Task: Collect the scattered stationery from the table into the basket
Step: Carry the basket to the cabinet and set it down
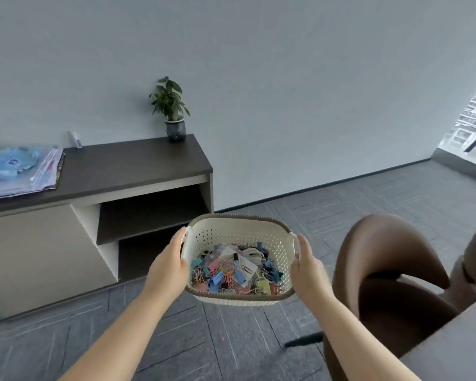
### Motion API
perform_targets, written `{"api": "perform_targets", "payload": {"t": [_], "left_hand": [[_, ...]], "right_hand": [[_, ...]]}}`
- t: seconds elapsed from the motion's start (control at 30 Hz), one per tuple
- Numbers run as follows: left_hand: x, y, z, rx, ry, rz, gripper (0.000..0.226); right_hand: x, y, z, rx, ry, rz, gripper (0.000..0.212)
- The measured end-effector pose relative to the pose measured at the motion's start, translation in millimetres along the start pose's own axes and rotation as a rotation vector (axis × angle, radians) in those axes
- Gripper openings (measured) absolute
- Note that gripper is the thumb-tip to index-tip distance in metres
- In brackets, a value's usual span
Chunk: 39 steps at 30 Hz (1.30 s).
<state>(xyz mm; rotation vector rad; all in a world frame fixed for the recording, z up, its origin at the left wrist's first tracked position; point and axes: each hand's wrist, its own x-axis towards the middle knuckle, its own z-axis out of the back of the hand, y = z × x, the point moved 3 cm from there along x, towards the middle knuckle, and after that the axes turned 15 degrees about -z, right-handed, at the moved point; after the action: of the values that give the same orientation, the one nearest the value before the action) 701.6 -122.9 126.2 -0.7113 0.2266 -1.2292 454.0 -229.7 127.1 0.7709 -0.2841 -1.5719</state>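
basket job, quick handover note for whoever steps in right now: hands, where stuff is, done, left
Left hand and right hand: each holds a side handle of the basket, up in the air over the carpet.
Stationery: a heap of coloured clips lies in the basket.
Table: only a corner shows, lower right; the rest is out of view.
Done: collecting, as far as shows.
Left: check the rest of the table and a small pink bit on the carpet, maybe a clip; set the basket down.
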Motion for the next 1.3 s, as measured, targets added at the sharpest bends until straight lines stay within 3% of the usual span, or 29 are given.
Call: {"api": "perform_targets", "payload": {"t": [0.37, 0.8, 0.97, 1.3], "left_hand": [[120.1, 154.7, 135.8, 0.082, -0.158, 0.171, 0.063], [284.7, 319.0, 200.1, 0.148, -0.294, 0.378, 0.067], [364.9, 360.4, 212.4, 0.141, -0.298, 0.424, 0.066], [490.4, 452.4, 217.0, 0.066, -0.224, 0.346, 0.065]], "right_hand": [[83.3, 249.3, -121.5, -0.057, 0.104, 0.163, 0.059], [238.0, 468.9, -263.6, -0.147, 0.217, 0.365, 0.052], [303.1, 538.9, -289.4, -0.169, 0.224, 0.364, 0.051], [391.6, 620.3, -342.9, -0.175, 0.177, 0.277, 0.052]]}}
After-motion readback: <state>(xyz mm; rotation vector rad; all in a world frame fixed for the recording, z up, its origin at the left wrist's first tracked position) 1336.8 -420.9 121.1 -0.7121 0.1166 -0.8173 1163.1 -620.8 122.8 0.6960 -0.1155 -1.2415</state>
